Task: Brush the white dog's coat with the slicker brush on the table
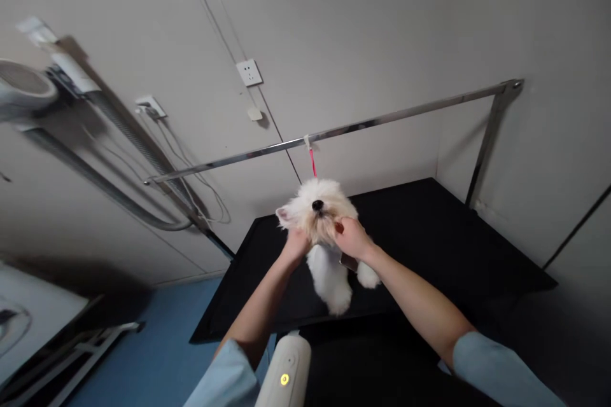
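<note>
A fluffy white dog [329, 200] stands facing me on the black-topped grooming table [429, 235]. My left hand [296, 243] is closed against the dog's cheek and jaw, with its fingertips partly hidden in the fur. On the other side of the muzzle, my right hand [353, 238] is closed around what looks like a slicker brush [349, 262]. A reddish-brown end of it shows near the thumb, and its flat rectangular part sticks out below the fist. A pink loop [313, 162] runs from behind the head up to the metal bar.
A metal bar [382, 119] spans above the table on posts. At left hang a blurred dryer [26, 86] and its grey hose [109, 187]. A white device [287, 369] with a yellow light rises near my body. Wall socket [249, 72], cables and blue floor [157, 331] are visible.
</note>
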Available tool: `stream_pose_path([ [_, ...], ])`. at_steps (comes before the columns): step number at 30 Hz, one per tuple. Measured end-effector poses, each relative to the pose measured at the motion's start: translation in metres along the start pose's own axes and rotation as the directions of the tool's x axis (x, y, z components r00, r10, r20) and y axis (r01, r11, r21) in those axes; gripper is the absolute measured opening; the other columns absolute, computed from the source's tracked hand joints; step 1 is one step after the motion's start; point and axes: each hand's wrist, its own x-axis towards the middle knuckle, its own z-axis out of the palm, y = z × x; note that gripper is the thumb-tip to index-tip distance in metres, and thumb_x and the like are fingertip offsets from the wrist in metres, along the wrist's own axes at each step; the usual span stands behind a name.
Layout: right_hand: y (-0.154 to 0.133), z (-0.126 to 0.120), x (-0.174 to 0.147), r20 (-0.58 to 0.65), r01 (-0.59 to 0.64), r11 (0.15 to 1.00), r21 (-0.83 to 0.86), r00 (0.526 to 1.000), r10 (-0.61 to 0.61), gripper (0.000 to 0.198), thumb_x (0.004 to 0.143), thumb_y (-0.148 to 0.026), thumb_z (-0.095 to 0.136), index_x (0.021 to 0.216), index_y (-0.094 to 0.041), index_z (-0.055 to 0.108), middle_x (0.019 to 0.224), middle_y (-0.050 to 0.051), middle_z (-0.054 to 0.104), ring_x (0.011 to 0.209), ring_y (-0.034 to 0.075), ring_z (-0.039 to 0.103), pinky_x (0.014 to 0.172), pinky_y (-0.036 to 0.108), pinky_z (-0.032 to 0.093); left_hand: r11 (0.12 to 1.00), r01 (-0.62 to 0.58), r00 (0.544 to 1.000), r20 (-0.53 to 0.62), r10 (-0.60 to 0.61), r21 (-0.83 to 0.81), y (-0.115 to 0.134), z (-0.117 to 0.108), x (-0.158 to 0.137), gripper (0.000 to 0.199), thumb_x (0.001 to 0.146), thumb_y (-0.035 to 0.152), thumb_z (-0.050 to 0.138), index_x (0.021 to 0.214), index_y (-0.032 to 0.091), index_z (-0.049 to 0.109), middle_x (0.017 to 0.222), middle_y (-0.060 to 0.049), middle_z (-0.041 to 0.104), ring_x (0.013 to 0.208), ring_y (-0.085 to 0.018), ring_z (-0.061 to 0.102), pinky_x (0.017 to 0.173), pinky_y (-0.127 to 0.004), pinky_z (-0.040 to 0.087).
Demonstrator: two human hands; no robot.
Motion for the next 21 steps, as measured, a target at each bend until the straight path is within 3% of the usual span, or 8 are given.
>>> stream_pose_path([
  [1, -0.003, -0.005, -0.001, 0.0, 0.015, 0.999, -0.034, 1.0, -0.015, 0.038, 0.09, -0.046, 0.06, 0.062, -0.022, 0.056, 0.065, 0.005, 0.066, 0.064, 0.019, 0.059, 0.064, 0.032, 0.045, 0.98, -0.135, 0.988, -0.053, 0.144, 0.146, 0.007, -0.011, 0.001, 0.029, 0.057, 0.014, 0.088, 0.078, 0.019, 0.069, 0.073, -0.004, 0.066, 0.075, -0.021, 0.062, 0.072, -0.028, 0.051],
  [3, -0.006, -0.013, -0.006, -0.015, 0.039, 0.996, -0.08, 0.999, -0.041, 0.041, 0.09, -0.048, 0.06, 0.059, -0.023, 0.054, 0.063, 0.005, 0.063, 0.061, 0.018, 0.056, 0.061, 0.031, 0.042, 0.847, -0.414, 0.863, -0.153, 0.482, 0.332, 0.019, -0.028, 0.005, 0.034, 0.052, 0.019, 0.089, 0.076, 0.021, 0.066, 0.088, -0.006, 0.068, 0.09, -0.025, 0.063, 0.086, -0.033, 0.051],
  [5, -0.006, -0.017, -0.01, -0.016, 0.094, 0.992, -0.087, 0.995, -0.095, 0.04, 0.09, -0.047, 0.059, 0.059, -0.023, 0.053, 0.06, 0.003, 0.06, 0.061, 0.017, 0.054, 0.06, 0.03, 0.04, 0.734, -0.569, 0.801, 0.05, 0.596, 0.371, 0.027, -0.03, 0.009, 0.044, 0.043, 0.025, 0.094, 0.077, 0.021, 0.066, 0.103, -0.01, 0.07, 0.104, -0.03, 0.062, 0.1, -0.038, 0.047],
  [7, -0.007, -0.019, -0.01, -0.007, 0.148, 0.986, -0.077, 0.989, -0.149, 0.036, 0.089, -0.045, 0.06, 0.06, -0.024, 0.053, 0.06, 0.002, 0.058, 0.061, 0.017, 0.053, 0.06, 0.03, 0.039, 0.72, -0.604, 0.79, 0.375, 0.485, 0.342, 0.033, -0.016, 0.018, 0.048, 0.037, 0.028, 0.097, 0.076, 0.022, 0.07, 0.105, -0.013, 0.073, 0.11, -0.034, 0.063, 0.107, -0.041, 0.043],
  [11, -0.002, -0.025, -0.001, -0.008, 0.103, 0.994, -0.037, 0.995, -0.103, 0.034, 0.09, -0.045, 0.057, 0.064, -0.023, 0.054, 0.062, 0.001, 0.059, 0.061, 0.016, 0.052, 0.061, 0.029, 0.039, 0.896, -0.392, 0.783, 0.587, 0.205, 0.21, 0.04, 0.025, 0.043, 0.025, 0.051, 0.017, 0.092, 0.062, 0.023, 0.071, 0.087, -0.011, 0.074, 0.101, -0.031, 0.065, 0.107, -0.039, 0.043],
  [16, 0.044, -0.029, -0.03, -0.035, -0.06, 0.987, -0.146, 0.998, 0.056, 0.033, 0.094, -0.038, 0.052, 0.064, -0.023, 0.054, 0.068, 0.004, 0.063, 0.07, 0.021, 0.061, 0.069, 0.032, 0.043, 1.0, -0.007, 0.873, 0.487, 0.018, -0.023, 0.036, 0.049, 0.062, 0.02, 0.069, 0.017, 0.085, 0.056, 0.013, 0.07, 0.078, -0.014, 0.071, 0.079, -0.022, 0.066, 0.081, -0.029, 0.051],
  [19, 0.084, -0.007, -0.066, -0.002, -0.267, 0.957, -0.115, 0.963, 0.269, 0.036, 0.093, -0.036, 0.051, 0.059, -0.024, 0.049, 0.059, 0.003, 0.059, 0.063, 0.021, 0.061, 0.064, 0.032, 0.043, 0.998, 0.025, 0.913, 0.407, -0.001, -0.054, 0.032, 0.053, 0.068, 0.022, 0.071, 0.026, 0.086, 0.058, 0.014, 0.072, 0.072, -0.011, 0.071, 0.075, -0.022, 0.066, 0.075, -0.03, 0.052],
  [21, 0.103, 0.011, -0.081, 0.012, -0.458, 0.886, 0.079, 0.889, 0.458, 0.036, 0.092, -0.043, 0.051, 0.061, -0.024, 0.048, 0.051, 0.0, 0.054, 0.053, 0.018, 0.058, 0.055, 0.03, 0.041, 0.999, -0.043, 0.909, 0.413, 0.049, -0.022, 0.032, 0.054, 0.072, 0.026, 0.07, 0.034, 0.086, 0.059, 0.015, 0.072, 0.069, -0.009, 0.071, 0.072, -0.022, 0.066, 0.074, -0.032, 0.053],
])
